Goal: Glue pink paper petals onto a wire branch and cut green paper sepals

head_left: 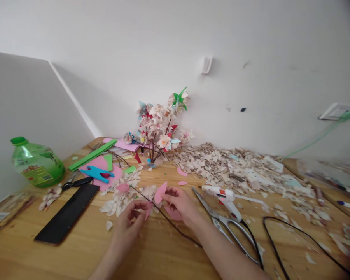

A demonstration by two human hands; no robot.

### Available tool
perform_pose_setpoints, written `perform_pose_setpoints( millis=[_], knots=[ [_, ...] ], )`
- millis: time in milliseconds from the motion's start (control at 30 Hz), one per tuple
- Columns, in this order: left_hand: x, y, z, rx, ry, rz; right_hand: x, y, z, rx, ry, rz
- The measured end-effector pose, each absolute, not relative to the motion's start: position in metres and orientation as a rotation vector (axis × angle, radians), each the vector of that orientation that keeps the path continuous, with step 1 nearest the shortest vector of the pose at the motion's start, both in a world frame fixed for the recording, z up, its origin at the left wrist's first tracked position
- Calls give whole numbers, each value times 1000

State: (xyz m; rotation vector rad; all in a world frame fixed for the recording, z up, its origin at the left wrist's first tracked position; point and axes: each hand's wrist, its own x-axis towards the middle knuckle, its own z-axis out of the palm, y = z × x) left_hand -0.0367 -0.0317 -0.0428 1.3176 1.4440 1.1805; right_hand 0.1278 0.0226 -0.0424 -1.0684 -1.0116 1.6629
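My left hand (133, 218) is closed in a pinch at a small pink paper piece, seen edge-on beside the fingertips. Between the thumb and fingers of my right hand (179, 203) is a pink paper petal (160, 193), held up from the table. A thin dark twig (175, 226) slants between the hands and runs under my right wrist, with a pink paper piece (123, 188) at its far tip. More pink paper (174, 213) lies below my right fingers, partly hidden. Two loose pink petals (182, 172) rest farther back.
Scissors (214, 216) and a glue gun (220, 192) with a black cord lie right of my hands. A black phone (67, 214) and a green bottle (36, 163) are at left. Behind stand paper-like flowers on twigs (160, 124); pale dry flakes (221, 163) spread right.
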Motion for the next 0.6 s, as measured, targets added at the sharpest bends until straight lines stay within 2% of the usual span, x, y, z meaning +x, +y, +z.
perform_pose_setpoints(
  millis=[167,300,433,600],
  knots=[
    [-56,-19,-25,1927,1689,1188,142,40,-34,-1093,-1178,1618],
    [-67,-2,-10,2449,1430,1019,147,50,-30,-1100,-1304,1699],
    [-70,11,-7,2644,1314,697,139,57,-40,-1102,-1364,1704],
    [-70,19,-20,2673,1317,597,127,58,-51,-1060,-1412,1634]
  ],
)
